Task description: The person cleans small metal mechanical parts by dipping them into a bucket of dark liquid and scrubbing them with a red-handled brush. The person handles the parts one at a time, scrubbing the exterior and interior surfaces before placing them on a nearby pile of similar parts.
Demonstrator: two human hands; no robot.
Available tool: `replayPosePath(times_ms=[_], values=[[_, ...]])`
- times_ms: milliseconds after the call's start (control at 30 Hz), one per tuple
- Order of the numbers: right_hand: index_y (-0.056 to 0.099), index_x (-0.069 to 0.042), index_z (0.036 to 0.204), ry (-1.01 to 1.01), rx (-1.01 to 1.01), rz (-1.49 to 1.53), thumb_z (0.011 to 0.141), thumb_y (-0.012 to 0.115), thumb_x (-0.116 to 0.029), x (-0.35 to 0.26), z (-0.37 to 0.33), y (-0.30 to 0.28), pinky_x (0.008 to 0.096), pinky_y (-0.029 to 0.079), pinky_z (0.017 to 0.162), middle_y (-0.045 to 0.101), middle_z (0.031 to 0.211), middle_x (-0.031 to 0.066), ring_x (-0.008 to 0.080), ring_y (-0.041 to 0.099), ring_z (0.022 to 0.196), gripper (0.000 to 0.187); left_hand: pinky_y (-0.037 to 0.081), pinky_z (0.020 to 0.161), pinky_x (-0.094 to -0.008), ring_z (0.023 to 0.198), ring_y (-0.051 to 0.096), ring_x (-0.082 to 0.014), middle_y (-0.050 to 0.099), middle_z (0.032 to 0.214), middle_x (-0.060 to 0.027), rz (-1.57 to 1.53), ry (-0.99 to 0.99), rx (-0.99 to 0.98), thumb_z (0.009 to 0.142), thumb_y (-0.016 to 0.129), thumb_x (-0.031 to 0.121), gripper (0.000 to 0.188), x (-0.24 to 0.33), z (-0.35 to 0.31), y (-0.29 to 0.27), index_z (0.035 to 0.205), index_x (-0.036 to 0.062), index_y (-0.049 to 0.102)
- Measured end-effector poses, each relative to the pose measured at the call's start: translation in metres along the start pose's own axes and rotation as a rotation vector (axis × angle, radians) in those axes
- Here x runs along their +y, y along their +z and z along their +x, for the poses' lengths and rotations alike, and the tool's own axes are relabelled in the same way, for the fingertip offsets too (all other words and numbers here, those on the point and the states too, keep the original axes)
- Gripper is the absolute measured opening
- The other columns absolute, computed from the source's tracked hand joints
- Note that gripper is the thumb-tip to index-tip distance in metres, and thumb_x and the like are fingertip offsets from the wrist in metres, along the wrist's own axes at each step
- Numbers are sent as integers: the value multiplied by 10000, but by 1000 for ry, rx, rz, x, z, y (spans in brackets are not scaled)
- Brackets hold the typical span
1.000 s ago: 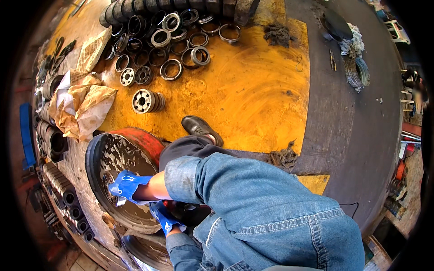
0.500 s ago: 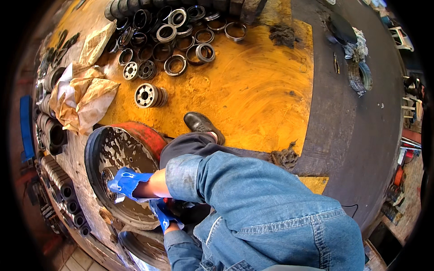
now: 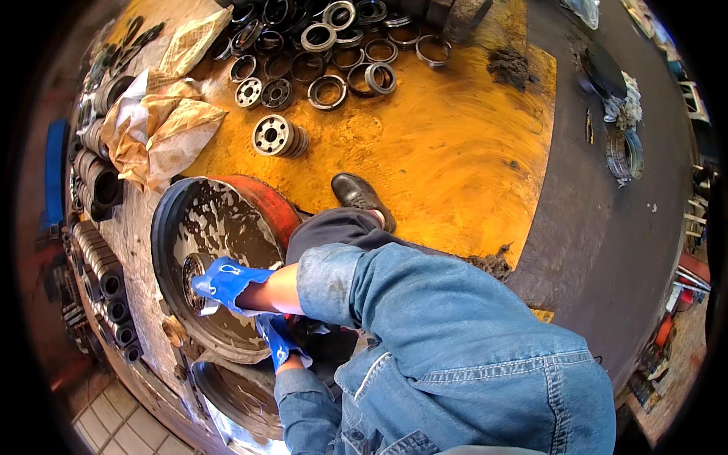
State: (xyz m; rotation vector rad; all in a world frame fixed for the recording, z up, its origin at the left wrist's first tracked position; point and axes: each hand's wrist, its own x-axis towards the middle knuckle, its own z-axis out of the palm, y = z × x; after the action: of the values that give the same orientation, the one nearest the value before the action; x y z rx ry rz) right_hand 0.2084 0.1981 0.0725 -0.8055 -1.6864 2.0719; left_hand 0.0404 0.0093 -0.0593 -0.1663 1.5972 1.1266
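Apparently unfinished: the right hand (image 3: 227, 283) partly covers a ring (image 3: 191, 267) in the nine-o'clock tub (image 3: 271, 208); fingers' spread and hold, left hand's (image 3: 278, 338) too, cannot be told.

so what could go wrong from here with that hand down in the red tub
The round metal part at the gloved right hand could slip from a wet grip and drop into what looks like murky brown liquid. Liquid might also get in over the short blue cuff, since the forearm above it is bare. A sudden move could splash over the side of the red tub.
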Motion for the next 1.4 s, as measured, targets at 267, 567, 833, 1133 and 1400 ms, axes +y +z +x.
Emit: replayPosePath(times_ms=[267,567,833,1133,1400], values=[[655,-5,1122,-139,36,-131,988,560,-153,7,7,-3,515,553,774,690,1023,319,484,705,941,221,585,892,-393,1074,671,-281,676,1249,-129,134,151,121,1081,530,340,470,10,-14,44,1468,74,548],[642,-22,1214,-520,134,-495,1033,525,-201,13,41,-2,496,542,827,695,1077,312,473,689,1023,281,560,867,-453,972,700,-370,737,1039,-195,1470,651,283,909,720,344,393,23,31,8,1159,40,705],[674,-69,1236,-156,-44,-143,1093,436,-298,-12,26,-1,407,500,803,727,1025,190,271,645,857,360,530,1004,-442,1145,682,-419,721,1192,-269,1584,745,371,833,758,510,666,-2,39,-18,1224,-25,683],[702,-40,1229,119,-58,85,1065,487,-394,-41,10,-13,356,472,889,721,1059,136,206,600,922,445,528,1026,-380,1176,683,-354,706,1272,-226,1407,605,445,883,778,437,642,5,20,20,1333,-5,657],[698,-21,1310,126,-94,387,1085,497,-380,-2,37,11,321,507,941,733,1174,97,169,644,1030,469,532,1023,-402,1173,683,-376,711,1265,-232,1148,580,452,872,758,487,636,-17,55,-36,1299,22,683]])
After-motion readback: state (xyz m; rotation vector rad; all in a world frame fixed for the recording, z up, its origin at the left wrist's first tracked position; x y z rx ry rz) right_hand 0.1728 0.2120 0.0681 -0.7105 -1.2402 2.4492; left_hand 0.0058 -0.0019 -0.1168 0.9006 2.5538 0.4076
